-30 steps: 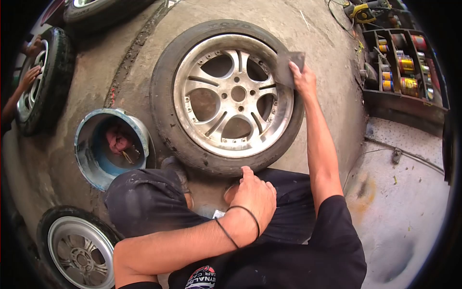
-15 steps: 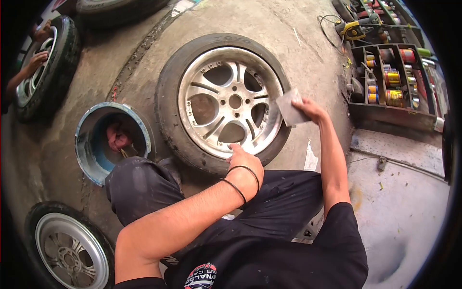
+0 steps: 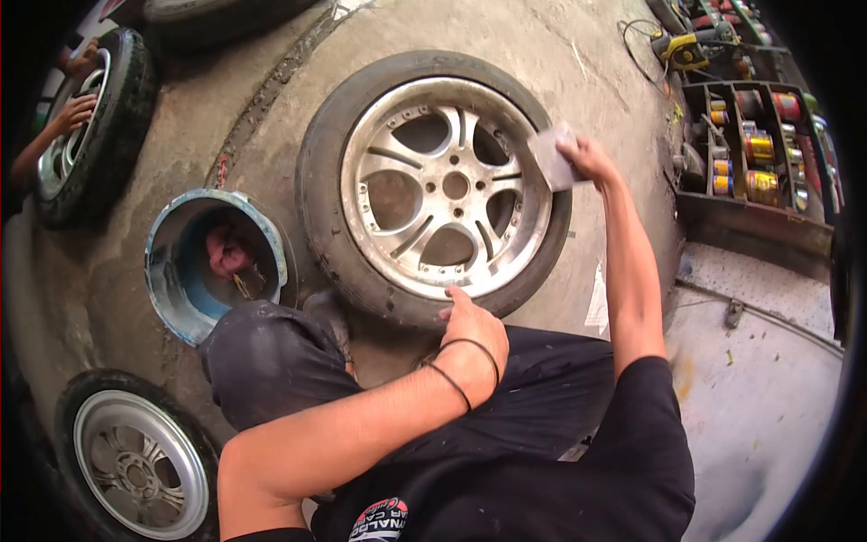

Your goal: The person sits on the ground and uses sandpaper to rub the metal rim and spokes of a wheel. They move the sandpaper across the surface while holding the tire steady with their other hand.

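Wheel (image 3: 433, 185) lying flat on the concrete floor (image 3: 578, 54), alloy rim (image 3: 447, 185) facing up, directly ahead of the person's knees. Right hand (image 3: 589, 161) pinches a grey sheet of sandpaper (image 3: 553, 155) between thumb and fingers and presses it on the rim's right edge where metal meets tyre. Left hand (image 3: 474, 339), fingers curled loosely with nothing in the grasp, rests on the near edge of the tyre, the fingertips touching rubber; two dark bands circle its wrist.

The right palm is turned away, so the finger positions under the sheet cannot be made out. The near tyre wall is partly covered by the left hand and a trouser leg. A blue bucket (image 3: 176, 271) stands left of the wheel, its contents indistinct. Another person's hand (image 3: 74, 113) touches a second wheel (image 3: 86, 122) at far left, cut by the lens border. A tool tray (image 3: 768, 217) lies at upper right.

Compared with half a second earlier, the sandpaper has travelled up the rim's right edge; the left hand remains at the near edge.
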Available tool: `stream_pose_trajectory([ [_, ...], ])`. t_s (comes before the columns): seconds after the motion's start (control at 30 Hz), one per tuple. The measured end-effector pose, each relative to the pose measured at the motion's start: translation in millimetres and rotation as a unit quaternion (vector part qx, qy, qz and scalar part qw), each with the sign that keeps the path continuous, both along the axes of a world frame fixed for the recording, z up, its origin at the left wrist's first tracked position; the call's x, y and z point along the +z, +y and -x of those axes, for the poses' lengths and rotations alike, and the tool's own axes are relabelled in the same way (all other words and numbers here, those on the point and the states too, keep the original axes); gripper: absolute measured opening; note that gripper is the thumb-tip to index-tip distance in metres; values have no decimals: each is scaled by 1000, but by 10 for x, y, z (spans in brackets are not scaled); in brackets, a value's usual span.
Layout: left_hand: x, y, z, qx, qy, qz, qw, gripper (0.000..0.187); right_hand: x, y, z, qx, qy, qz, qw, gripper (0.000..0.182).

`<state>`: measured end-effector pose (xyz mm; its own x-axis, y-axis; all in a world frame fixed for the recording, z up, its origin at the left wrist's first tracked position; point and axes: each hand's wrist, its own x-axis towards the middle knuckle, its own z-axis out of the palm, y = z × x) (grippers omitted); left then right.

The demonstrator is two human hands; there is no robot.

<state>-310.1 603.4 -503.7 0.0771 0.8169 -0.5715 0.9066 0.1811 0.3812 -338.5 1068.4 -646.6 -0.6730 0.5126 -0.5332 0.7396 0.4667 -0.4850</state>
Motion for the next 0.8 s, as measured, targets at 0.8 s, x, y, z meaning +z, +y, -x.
stream_pose_trajectory([
  [0.8,59,209,-257,-42,12,30,999,33,736,-1158,821,417,-141,-379,814,45],
])
